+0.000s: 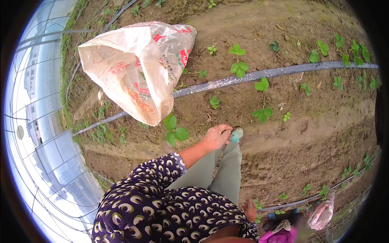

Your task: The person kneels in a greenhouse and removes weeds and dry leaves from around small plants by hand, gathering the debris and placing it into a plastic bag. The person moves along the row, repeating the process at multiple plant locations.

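My left hand, with soil on its fingers, is above the ground beside the toe of a green and white shoe. Its fingers and thumb are pinched together, with nothing visible between them. Low in the view, my right hand hangs by my side; whether it holds anything is unclear. A large white and clear plastic bag with red print lies open-mouthed on the soil, up and left of my left hand. Small plants with strawberry-like leaves grow in the brown soil between the bag and my left hand.
A grey drip-irrigation hose crosses the bed and passes under the bag. More leafy seedlings stand along it. Another hose runs at lower right, near a co-worker in pink and a pinkish plastic bag. Greenhouse film and framing curve at left.
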Available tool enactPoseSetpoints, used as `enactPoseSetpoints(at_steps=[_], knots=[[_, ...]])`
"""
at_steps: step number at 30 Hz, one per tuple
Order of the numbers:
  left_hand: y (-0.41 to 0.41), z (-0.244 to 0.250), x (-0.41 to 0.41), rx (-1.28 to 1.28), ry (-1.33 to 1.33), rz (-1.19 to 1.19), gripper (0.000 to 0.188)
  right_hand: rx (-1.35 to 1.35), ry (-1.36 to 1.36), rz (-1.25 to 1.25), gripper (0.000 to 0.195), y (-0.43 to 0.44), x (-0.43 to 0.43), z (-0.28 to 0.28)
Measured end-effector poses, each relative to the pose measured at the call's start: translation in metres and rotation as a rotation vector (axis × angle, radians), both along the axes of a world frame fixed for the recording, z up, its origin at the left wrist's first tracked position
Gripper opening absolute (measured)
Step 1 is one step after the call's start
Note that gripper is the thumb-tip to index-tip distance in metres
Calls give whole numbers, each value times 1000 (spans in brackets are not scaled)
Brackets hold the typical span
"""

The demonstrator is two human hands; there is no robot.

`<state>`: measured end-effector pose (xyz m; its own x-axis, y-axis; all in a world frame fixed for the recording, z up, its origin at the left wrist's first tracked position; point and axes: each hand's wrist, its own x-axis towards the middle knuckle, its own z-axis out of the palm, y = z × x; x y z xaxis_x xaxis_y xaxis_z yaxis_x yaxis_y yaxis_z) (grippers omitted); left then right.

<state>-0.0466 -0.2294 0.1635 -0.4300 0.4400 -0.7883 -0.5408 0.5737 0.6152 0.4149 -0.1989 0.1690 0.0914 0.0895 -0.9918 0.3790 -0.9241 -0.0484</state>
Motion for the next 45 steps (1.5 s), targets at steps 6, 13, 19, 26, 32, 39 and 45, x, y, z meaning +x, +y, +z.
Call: enactPoseSetpoints(at_steps=[6, 13, 19, 26, 32, 39, 45], knots=[[-68, 252, -118, 86, 1307, 222, 16, 185, 52, 276, 33, 75, -56, 37], [-203, 241, -150, -226, 1175, 264, 31, 422, 208, 627, 46, 153, -157, 81], [-410, 165, 43, -615, 520, -4, 38, 530, 343, 727, 49, 108, -281, 138], [-640, 187, 319, -953, -229, 338, 29, 452, 556, 854, 70, -29, -463, 163], [-596, 256, 386, -895, 14, 1576, 30, 351, 580, 1161, 71, -80, -553, 136], [-472, 230, 463, -773, -218, 1579, 35, 203, 351, 1351, 50, -36, -581, 62], [-429, 196, 527, -640, -651, 1581, 34, 479, 158, 1692, 42, -100, -601, 86]])
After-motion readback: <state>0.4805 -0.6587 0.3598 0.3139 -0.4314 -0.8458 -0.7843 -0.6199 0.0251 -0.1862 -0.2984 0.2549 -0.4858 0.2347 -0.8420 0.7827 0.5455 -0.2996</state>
